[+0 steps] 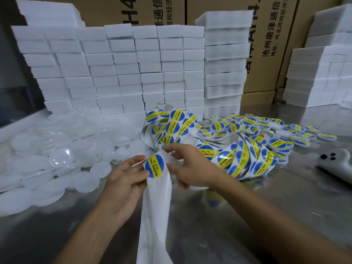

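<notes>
White backing strip (154, 216) hangs nearest. The left hand (123, 180) grip pinches it at the round sticker (154, 165); the right hand (188, 168) grip pinches its top.

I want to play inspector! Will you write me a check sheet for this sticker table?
Surface: shiny metal table.
Job's things: round blue-and-yellow sticker on white backing strip; more stickered strip coiled behind.
Clutter: clear round plastic lids left; labelled lids right; grey device.
Hands: left hand pinches the sticker; right hand pinches the strip.
Cables: nothing seen.
Surroundings: white foam blocks, brown cardboard boxes.
</notes>
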`<state>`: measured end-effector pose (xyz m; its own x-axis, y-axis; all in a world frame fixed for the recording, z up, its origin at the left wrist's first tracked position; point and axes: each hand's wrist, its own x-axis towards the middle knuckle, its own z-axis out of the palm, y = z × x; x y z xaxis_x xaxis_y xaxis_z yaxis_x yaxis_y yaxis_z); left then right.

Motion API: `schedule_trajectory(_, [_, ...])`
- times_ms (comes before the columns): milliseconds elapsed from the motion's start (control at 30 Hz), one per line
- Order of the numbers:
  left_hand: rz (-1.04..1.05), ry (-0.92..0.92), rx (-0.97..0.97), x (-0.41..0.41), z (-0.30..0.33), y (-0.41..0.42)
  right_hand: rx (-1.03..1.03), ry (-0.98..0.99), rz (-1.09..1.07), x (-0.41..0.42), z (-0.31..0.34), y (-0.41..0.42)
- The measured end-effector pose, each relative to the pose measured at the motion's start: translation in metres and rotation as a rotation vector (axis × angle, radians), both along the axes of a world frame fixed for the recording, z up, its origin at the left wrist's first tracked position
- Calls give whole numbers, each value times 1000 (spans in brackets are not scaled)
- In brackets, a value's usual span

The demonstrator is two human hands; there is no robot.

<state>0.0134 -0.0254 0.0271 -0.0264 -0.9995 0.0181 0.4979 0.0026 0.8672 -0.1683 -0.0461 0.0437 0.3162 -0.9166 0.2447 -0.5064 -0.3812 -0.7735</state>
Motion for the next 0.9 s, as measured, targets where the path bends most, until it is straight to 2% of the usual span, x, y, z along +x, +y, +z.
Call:
schedule_trajectory(67, [72, -170, -37, 0, 0, 1, -138, -15, -72, 6, -2, 3])
schedule_trajectory(167, [140, -379, -138, -5, 1, 6, -411, 260, -179, 10, -5, 6])
schedule_trajectory(300, [152, -653, -268, -16, 1, 16, -510, 625, -218, 12, -2, 11])
schedule_trajectory(367, [115, -638, -229, -19, 2, 16, -559, 692, -217, 16, 1, 13])
schedule_trajectory(433, [158, -682, -202, -15, 2, 13, -594, 654, -210, 18, 0, 15])
schedule_trajectory(500, [198, -614, -117, -11, 1, 12, -593, 507, -190, 19, -2, 16])
schedule_trajectory(567, [182, -369, 7, -7, 3, 11, -648, 279, -153, 18, -3, 19])
schedule_trajectory(633, [147, -135, 102, -2, 5, 6, -769, 138, -124, 15, -6, 21])
schedule_trajectory(667, [131, -53, 135, 2, 5, 3, -750, 127, -93, 14, -8, 22])
schedule_trajectory(700, [111, 12, 170, 5, 6, 1, -645, 143, -54, 13, -8, 22])
schedule_trajectory(800, [51, 145, 257, 10, 5, -2, -266, 376, 3, 7, -11, 18])
schedule_trajectory(833, [39, 157, 278, 12, 4, -2, -216, 416, 3, 4, -13, 16])
schedule_trajectory(900, [34, 140, 296, 15, 3, -3, -234, 370, -16, 0, -14, 12])
